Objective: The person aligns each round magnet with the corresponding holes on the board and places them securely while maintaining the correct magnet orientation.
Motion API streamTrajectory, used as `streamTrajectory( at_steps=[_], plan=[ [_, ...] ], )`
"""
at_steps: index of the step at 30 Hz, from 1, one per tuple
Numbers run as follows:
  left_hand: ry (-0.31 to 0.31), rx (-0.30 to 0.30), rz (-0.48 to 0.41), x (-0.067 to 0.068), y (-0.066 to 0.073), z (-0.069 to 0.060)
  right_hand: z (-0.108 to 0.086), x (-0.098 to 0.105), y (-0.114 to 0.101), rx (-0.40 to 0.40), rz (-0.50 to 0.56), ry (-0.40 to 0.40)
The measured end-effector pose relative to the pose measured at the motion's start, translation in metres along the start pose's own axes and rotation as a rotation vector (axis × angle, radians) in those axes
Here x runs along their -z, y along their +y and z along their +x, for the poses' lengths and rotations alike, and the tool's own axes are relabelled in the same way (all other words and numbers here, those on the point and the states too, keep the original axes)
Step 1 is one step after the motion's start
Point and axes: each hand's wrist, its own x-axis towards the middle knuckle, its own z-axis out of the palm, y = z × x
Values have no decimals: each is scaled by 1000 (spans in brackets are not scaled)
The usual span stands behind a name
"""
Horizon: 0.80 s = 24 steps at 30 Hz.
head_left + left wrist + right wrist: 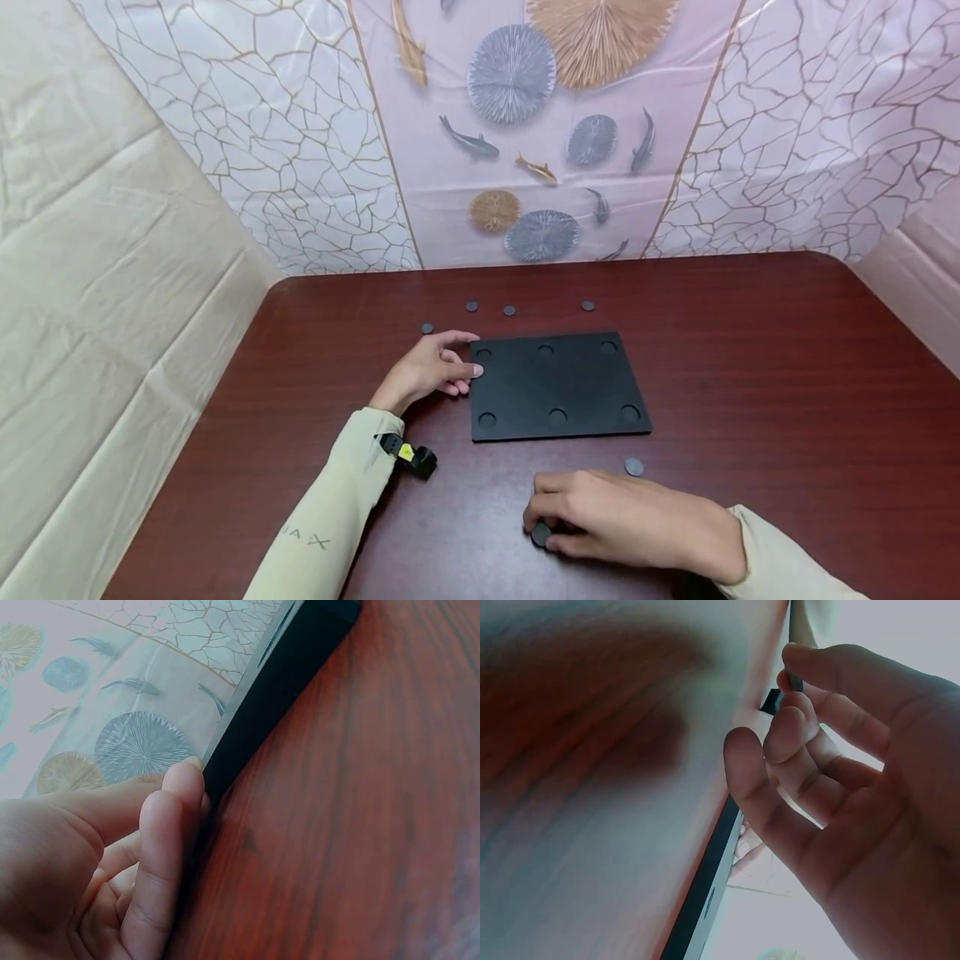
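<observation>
Head view: the board [555, 385] lies flat on the table [757, 375], its face up. No disc is seen seated in any recess [558, 417]. One disc [541, 535] is in the right hand [626, 518]; the others lie loose on the table, outside the board. Judged from this, the work stands at an early stage: one disc is taken up and no recess is seen filled.

Count: one board; six recesses, in two rows of three; six discs, one held and five loose. Of the loose ones, four lie toward the far side, one of these just beyond the left hand [427, 368]; the fifth [633, 467] lies between the right hand and the board's near right corner.

State of hands: the right pinches its disc between thumb and fingertips, nearer the wearer than the board; whether the disc touches the table cannot be told. The left grips the board's left edge, thumb on the top face, index finger at the far corner, remaining fingers bent in against the side.
</observation>
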Motion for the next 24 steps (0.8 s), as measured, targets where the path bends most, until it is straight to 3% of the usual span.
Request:
streamTrajectory(
  at_steps=[24],
  plan=[
    [-2,3,3,0,-1,-1,-1,5,-1,-55,-17,25]
  ],
)
